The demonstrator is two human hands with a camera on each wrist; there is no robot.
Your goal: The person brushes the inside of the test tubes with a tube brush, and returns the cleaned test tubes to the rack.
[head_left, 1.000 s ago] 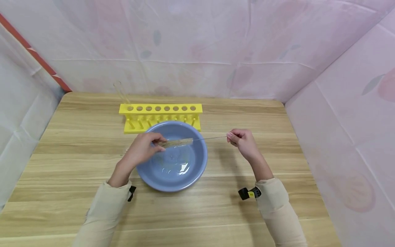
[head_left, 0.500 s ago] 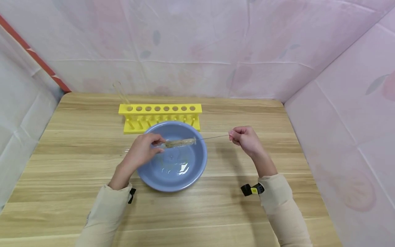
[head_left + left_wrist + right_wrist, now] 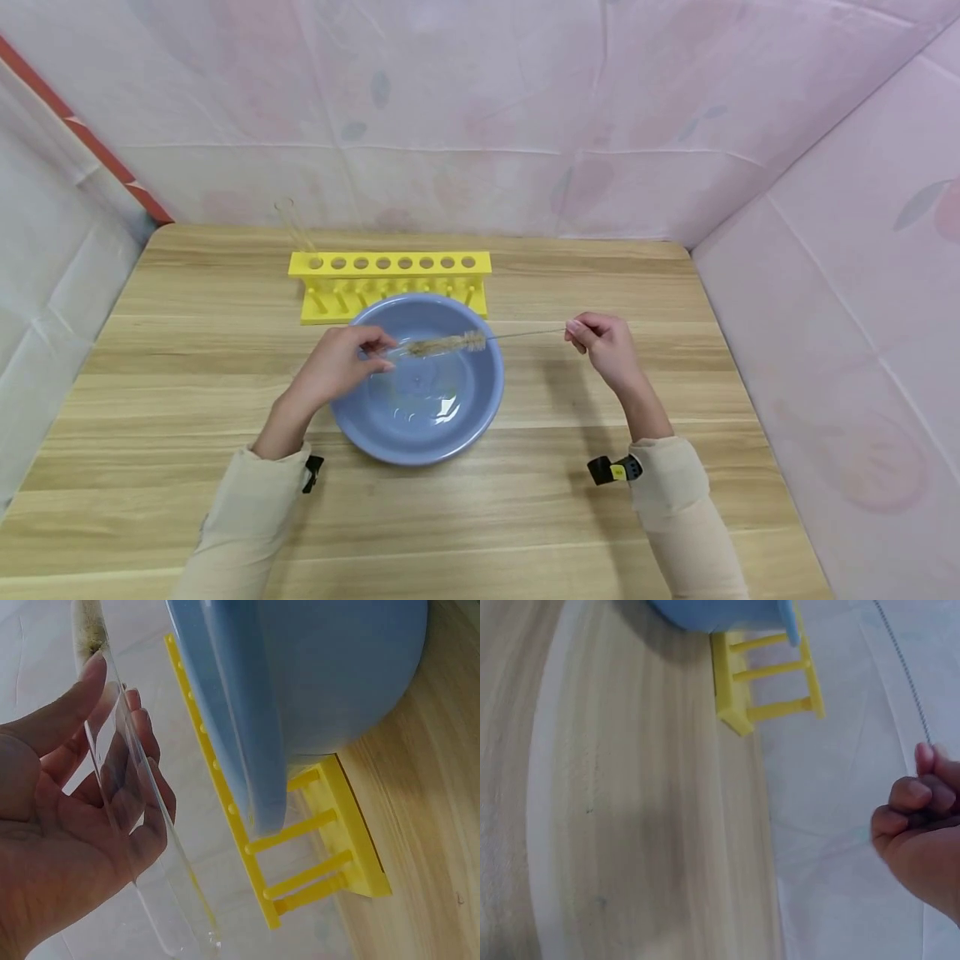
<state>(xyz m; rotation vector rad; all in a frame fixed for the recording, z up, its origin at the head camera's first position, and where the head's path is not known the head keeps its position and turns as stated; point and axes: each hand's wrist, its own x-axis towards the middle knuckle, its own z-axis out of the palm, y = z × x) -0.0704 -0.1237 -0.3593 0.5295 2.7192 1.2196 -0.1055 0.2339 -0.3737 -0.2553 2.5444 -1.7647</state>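
Observation:
My left hand (image 3: 337, 360) holds a clear glass test tube (image 3: 166, 900) over the blue basin, thumb on one side and fingers round the other. The tube's rounded end points down past the palm in the left wrist view. Inside its other half sit the tan bristles of a test tube brush (image 3: 442, 344); a flared tuft of them shows at the tube's mouth. My right hand (image 3: 609, 350), right of the basin, pinches the twisted wire handle (image 3: 906, 671) between thumb and forefinger, its other fingers curled. Water with light reflections lies in the blue basin (image 3: 491, 408).
Behind the basin stands a yellow test tube rack (image 3: 390, 265), partly hidden by the basin. Another glass test tube (image 3: 294, 225) leans in its leftmost hole. A wood-grain table (image 3: 525, 517) carries everything, with patterned cloth walls (image 3: 480, 100) at the back and sides.
My right hand has drawn slightly to the right with the brush handle. Bristles that were inside the tube now flare out at its mouth. The left hand has shifted a little left.

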